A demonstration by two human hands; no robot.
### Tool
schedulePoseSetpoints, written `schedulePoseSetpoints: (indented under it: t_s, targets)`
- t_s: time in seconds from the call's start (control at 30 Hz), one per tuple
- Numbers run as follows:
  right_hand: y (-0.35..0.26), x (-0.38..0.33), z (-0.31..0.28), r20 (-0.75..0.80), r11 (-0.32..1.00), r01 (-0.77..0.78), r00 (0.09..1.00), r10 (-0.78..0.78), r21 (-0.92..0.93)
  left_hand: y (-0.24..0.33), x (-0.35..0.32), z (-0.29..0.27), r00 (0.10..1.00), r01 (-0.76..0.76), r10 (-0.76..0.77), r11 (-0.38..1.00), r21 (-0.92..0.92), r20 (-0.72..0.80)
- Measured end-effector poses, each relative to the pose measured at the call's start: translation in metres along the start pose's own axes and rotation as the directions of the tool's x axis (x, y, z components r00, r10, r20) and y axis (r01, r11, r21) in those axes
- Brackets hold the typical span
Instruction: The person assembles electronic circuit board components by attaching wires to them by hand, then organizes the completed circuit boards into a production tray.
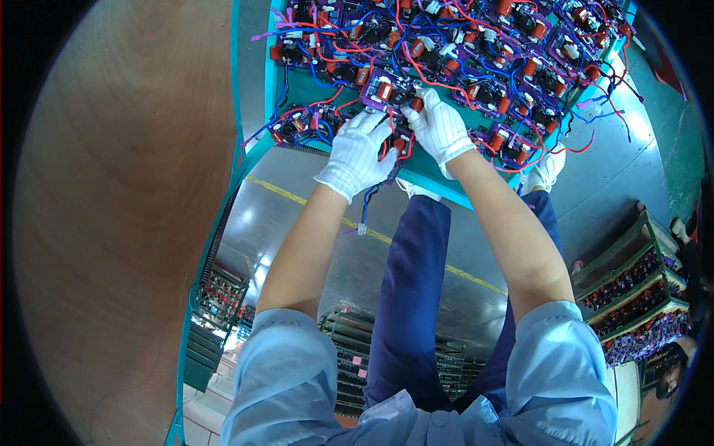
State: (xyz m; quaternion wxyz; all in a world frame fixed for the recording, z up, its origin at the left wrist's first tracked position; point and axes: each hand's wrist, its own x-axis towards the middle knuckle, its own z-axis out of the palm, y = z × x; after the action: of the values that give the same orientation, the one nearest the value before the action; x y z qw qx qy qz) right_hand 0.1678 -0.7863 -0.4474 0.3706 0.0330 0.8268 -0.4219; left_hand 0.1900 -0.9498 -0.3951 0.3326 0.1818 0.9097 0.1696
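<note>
My left hand (355,157), in a white striped glove, is closed on a wired circuit board with a purple edge; part of the board shows beside the thumb, and blue and black wires (367,202) with a white plug hang below it. My right hand (440,130), gloved alike, has its fingertips pinched at the side of another purple-edged circuit board (385,91) with red-brown parts. Its fingers hide what exactly they grip. Both hands are close together over the near edge of a teal tray (439,175).
Many similar boards (483,67) with tangled red and blue wires fill the tray. A brown wooden tabletop (126,223) lies on the left. Racks loaded with boards (639,297) stand at the lower right, near another person. My legs (409,290) are below the tray.
</note>
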Motion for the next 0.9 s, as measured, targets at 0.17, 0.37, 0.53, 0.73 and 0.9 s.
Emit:
schedulePoseSetpoints:
  t_s: [0.17, 0.37, 0.53, 0.73, 0.9]
  targets:
    - [-0.007, 0.002, 0.004, -0.206, 0.988, 0.026, 0.977, -0.057, -0.151, 0.0, 0.003, 0.013, 0.971, 0.032, -0.067, 0.987, -0.155, -0.228]
    - [-0.006, -0.003, -0.004, -0.19, 0.945, 0.008, 0.979, -0.074, -0.328, -0.023, 0.018, 0.027, 0.778, 0.315, -0.501, 0.834, -0.454, -0.38]
    - [-0.006, -0.001, -0.008, -0.095, 0.901, 0.045, 0.991, -0.095, -0.432, -0.042, 0.038, 0.018, 0.683, 0.404, -0.673, 0.673, -0.62, -0.285]
    - [-0.007, 0.002, -0.008, -0.1, 0.905, -0.043, 0.995, 0.0, -0.424, -0.015, 0.046, 0.02, 0.654, 0.543, -0.627, 0.779, -0.315, -0.424]
    - [-0.017, 0.003, -0.011, -0.071, 0.918, -0.073, 0.996, 0.049, -0.391, -0.026, 0.039, 0.029, 0.658, 0.501, -0.613, 0.79, -0.352, -0.438]
